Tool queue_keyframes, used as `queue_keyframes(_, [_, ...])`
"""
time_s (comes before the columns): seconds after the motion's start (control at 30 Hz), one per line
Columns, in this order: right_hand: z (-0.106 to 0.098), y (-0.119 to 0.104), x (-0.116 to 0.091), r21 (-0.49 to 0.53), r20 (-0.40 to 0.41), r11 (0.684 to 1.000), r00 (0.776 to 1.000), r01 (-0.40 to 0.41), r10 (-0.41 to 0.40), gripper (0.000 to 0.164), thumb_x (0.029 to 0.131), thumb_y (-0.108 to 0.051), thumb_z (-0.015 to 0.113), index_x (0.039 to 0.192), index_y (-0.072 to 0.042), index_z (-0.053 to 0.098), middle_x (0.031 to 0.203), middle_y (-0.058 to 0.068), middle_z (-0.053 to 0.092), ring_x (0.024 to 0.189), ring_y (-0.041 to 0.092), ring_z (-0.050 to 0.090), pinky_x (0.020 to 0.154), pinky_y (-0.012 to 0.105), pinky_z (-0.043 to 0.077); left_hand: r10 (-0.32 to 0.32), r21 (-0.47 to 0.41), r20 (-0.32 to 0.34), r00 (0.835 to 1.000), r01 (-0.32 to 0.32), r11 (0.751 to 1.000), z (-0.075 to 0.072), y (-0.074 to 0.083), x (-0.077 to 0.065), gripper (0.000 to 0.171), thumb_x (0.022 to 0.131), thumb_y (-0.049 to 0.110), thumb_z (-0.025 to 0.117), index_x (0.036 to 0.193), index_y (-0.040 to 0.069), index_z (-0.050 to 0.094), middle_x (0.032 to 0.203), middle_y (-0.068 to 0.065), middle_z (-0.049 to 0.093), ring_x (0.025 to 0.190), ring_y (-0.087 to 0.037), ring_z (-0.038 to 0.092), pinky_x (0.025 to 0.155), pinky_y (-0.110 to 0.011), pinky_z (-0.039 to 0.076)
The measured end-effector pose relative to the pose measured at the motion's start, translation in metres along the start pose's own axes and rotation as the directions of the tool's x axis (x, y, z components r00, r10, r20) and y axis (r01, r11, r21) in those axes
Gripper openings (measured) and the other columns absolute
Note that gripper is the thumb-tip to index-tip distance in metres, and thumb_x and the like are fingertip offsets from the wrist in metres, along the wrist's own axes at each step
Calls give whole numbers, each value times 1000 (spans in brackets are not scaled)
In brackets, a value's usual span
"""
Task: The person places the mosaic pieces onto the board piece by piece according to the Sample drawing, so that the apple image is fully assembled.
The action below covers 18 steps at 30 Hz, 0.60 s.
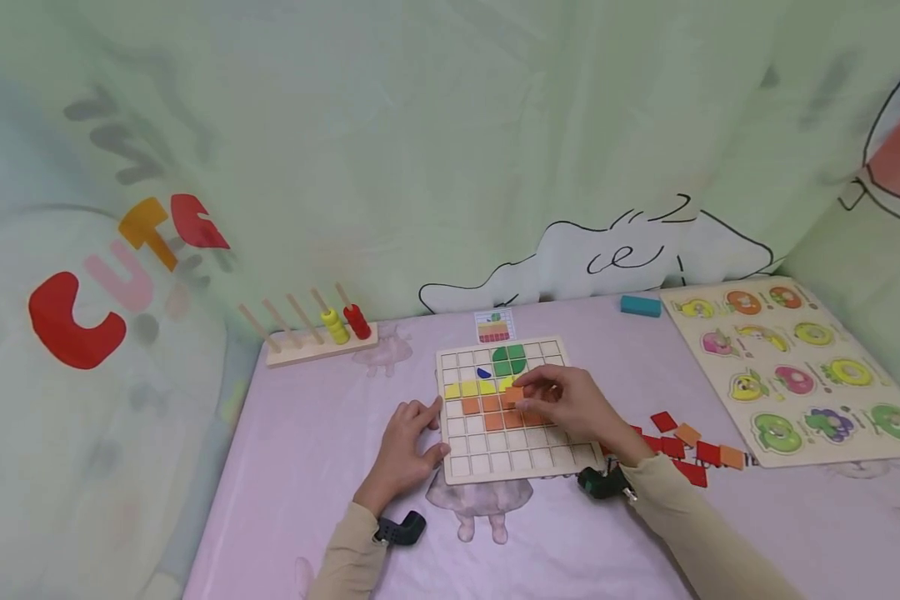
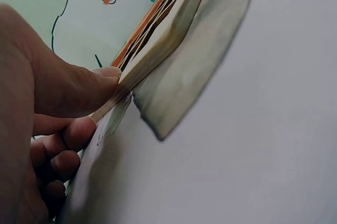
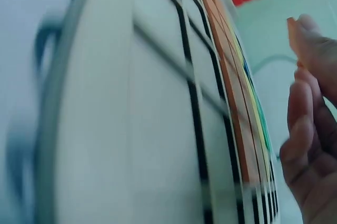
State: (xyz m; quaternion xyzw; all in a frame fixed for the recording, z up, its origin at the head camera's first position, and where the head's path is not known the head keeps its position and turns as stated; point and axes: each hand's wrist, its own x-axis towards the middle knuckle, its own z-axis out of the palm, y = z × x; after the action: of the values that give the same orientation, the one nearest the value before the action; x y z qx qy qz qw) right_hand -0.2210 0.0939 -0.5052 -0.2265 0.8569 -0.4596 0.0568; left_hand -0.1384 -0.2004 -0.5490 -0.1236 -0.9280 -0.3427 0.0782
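Observation:
A wooden grid board (image 1: 480,462) lies on the table with green, yellow, orange and blue pieces in it. My left hand (image 1: 405,446) holds its left edge, thumb and index finger touching the rim, other fingers curled in the left wrist view. Over the board's middle, my right hand (image 1: 573,400) pinches an orange square tile (image 3: 293,33) between thumb and fingertips. That tile appears above the board in the right wrist view. Placed orange tiles (image 1: 492,421) fill parts of two rows below the yellow tiles (image 1: 468,389). Part of the board is hidden under my right hand.
Loose red and orange tiles (image 1: 672,447) lie right of the board, partly behind my right forearm. A small picture card (image 1: 494,326) sits behind it. A bead counter (image 1: 321,346) stands back left; a teal block (image 1: 641,306) and fruit puzzle board (image 1: 787,417) lie right.

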Motion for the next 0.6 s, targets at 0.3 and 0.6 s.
queue_keyframes(0.3, [38, -19, 15, -114, 81, 988, 992, 107, -98, 26, 81, -20, 93, 103, -11, 84, 88, -3, 72, 77, 11, 55, 68, 24, 46, -19, -18, 12, 1000, 19, 1000, -3, 2, 0, 71, 83, 11, 80, 150, 2, 59, 97, 2, 56, 95, -12, 42, 85, -29, 35])
queue_keyframes(0.6, [52, -31, 16, -220, 129, 975, 992, 27, 1, 28, 79, -24, 94, 105, -18, 85, 99, -5, 69, 87, 11, 55, 77, 30, 45, -19, -11, 17, 1000, 19, 1000, -3, 2, 0, 72, 83, 12, 80, 150, 1, 58, 98, 1, 56, 96, -13, 42, 85, -30, 35])
